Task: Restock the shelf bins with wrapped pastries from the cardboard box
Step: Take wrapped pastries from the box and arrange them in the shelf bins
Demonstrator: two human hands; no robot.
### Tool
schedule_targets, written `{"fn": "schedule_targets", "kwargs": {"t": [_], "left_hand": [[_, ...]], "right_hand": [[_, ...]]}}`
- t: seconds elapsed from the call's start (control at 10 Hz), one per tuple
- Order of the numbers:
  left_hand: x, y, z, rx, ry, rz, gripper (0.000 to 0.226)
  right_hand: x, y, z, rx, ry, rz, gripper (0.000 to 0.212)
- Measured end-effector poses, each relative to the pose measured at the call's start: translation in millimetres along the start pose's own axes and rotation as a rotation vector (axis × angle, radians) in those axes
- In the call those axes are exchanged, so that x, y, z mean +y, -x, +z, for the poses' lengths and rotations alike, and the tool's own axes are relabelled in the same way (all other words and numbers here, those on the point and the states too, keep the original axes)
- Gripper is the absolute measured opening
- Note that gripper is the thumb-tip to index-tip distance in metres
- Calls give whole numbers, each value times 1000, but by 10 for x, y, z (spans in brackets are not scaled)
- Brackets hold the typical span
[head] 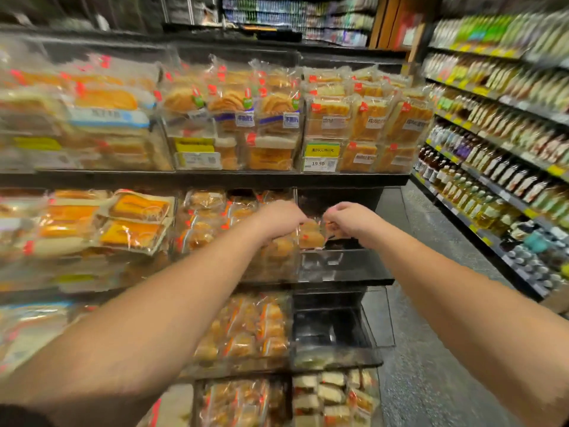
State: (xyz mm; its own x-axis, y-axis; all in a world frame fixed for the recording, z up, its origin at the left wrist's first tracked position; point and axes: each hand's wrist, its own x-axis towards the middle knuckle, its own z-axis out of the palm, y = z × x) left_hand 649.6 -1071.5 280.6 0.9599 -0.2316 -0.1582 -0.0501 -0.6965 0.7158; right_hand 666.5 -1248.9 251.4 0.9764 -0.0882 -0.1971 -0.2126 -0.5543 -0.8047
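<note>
- My left hand and my right hand are both stretched out to the middle shelf, close together but not touching
- Between them I hold wrapped pastries, golden buns in clear film; the fingers of both hands are curled down onto the wrapping, the left on its left edge, the right on its right edge
- The pastries sit just above the front wall of a clear bin at the right end of the middle shelf; behind that wall the bin looks dark, with little in it that I can make out
- The bin just left of it is piled with similar wrapped buns bearing red labels
- One shelf down, another clear bin at the right end shows a dark inside, and beside it a bin holds small wrapped cakes
- On the top shelf, packed bread stands in rows behind a yellow tag and a price tag reading 19.90
- Across the aisle on my right, shelves carry rows of bottles, blurred
- The cardboard box is nowhere in my view
</note>
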Motion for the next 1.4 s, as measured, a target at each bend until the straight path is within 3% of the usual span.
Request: {"fn": "schedule_targets", "kwargs": {"t": [0.1, 0.3, 0.5, 0.6, 0.7, 0.8, 0.9, 1.0, 1.1, 1.4], "left_hand": [[-670, 674, -352, 149, -74, -47, 25], [-2249, 2183, -951, 264, -163, -318, 26], [-3434, 3600, -1166, 371, -194, -611, 25], [-3996, 4176, -1226, 383, -189, -708, 27], [-4482, 4628, -1307, 377, -92, -867, 28], [-4965, 4962, -1348, 550, 209, -903, 23], [-5518, 5344, -1422, 215, -724, -1068, 46], [-5628, 5545, -1648, 492, 179, -1152, 23], [-5845, 5690, -1962, 631, 58, -1073, 21], [-6496, 6224, -2531, 801, 246, -1255, 15]], "right_hand": [[-291, 554, 533, -87, 180, -92, 17], [-868, 1515, 1997, -367, 531, -380, 39], [-1211, 2122, 3590, -547, 785, -752, 39], [-1308, 2364, 4274, -660, 889, -850, 43], [-1387, 2550, 4893, -769, 924, -915, 43], [-1429, 2691, 5479, -843, 931, -953, 42], [-1505, 2816, 6060, -956, 914, -967, 44], [-1682, 2931, 6615, -1048, 888, -973, 44], [-1916, 2990, 7147, -1115, 880, -961, 43], [-2666, 3075, 8381, -1255, 866, -976, 40]]}}
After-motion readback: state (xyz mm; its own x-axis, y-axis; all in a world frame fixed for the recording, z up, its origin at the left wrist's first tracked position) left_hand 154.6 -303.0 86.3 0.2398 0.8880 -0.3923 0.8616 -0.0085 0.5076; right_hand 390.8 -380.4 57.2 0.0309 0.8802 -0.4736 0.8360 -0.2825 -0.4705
